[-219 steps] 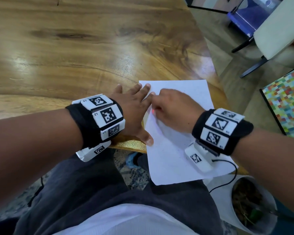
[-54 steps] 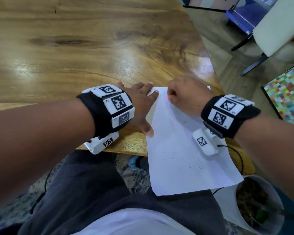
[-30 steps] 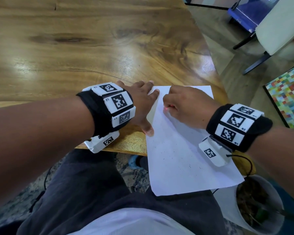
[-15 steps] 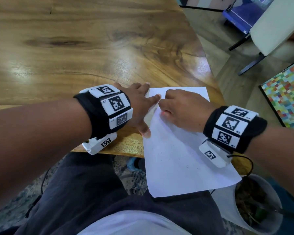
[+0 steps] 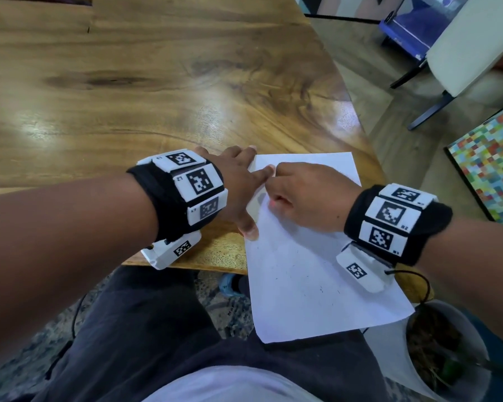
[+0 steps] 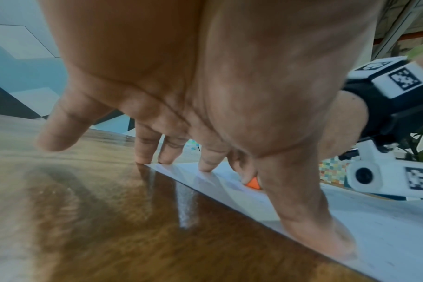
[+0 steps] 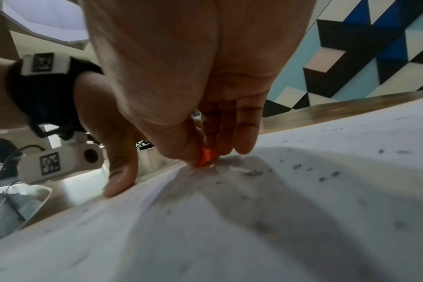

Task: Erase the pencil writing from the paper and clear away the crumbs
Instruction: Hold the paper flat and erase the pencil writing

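Note:
A white sheet of paper [image 5: 311,274] lies at the table's near right corner, its lower part hanging over the edge. Dark eraser crumbs [image 7: 254,173] speckle the paper [image 7: 302,219]. My right hand [image 5: 305,195] pinches a small orange eraser [image 7: 207,156] between thumb and fingers, its tip pressed on the sheet near the left edge. The eraser [image 6: 252,184] also shows in the left wrist view. My left hand [image 5: 238,184] lies flat with straight fingers [image 6: 205,162] and thumb holding down the paper's [image 6: 387,229] left edge. Any pencil writing is too faint to make out.
The wooden table [image 5: 157,82] stretches away to the left and far side. A white pot with a plant [image 5: 439,352] stands on the floor below the right corner. A chair [image 5: 459,42] and a multicoloured panel [image 5: 491,161] are on the right.
My right hand with the eraser has rubbed back and forth over the top of the sheet and now sits nearer the left edge. My left hand has stayed pressing on the paper.

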The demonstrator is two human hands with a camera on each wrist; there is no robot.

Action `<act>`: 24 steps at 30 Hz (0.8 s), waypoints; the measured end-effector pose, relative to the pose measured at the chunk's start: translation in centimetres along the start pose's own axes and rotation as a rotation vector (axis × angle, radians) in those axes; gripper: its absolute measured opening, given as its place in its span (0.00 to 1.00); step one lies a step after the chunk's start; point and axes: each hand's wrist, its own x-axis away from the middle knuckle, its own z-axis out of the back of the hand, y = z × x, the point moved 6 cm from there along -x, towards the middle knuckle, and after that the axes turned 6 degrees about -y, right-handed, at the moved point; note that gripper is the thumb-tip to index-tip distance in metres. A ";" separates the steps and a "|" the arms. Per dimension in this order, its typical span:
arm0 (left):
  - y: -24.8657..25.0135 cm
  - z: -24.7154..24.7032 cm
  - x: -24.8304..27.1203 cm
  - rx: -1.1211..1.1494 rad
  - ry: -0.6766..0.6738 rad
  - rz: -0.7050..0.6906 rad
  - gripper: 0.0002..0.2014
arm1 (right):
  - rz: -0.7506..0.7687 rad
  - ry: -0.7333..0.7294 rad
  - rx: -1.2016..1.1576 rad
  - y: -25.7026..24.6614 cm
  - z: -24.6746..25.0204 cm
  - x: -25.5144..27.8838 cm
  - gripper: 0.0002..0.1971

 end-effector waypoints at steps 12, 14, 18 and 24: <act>-0.1 -0.1 0.1 -0.001 0.006 0.005 0.65 | -0.073 0.057 0.028 0.9 0.0 -0.7 0.07; -0.1 -0.2 0.0 -0.003 0.011 0.004 0.65 | 0.060 0.057 0.021 -1.5 -0.7 0.6 0.09; -0.2 -0.1 0.1 -0.013 0.022 -0.004 0.65 | 0.002 0.011 0.071 -0.6 -0.3 0.7 0.09; -0.4 1.2 0.3 0.042 0.107 0.005 0.51 | -0.312 0.130 -0.008 6.4 1.5 -1.5 0.05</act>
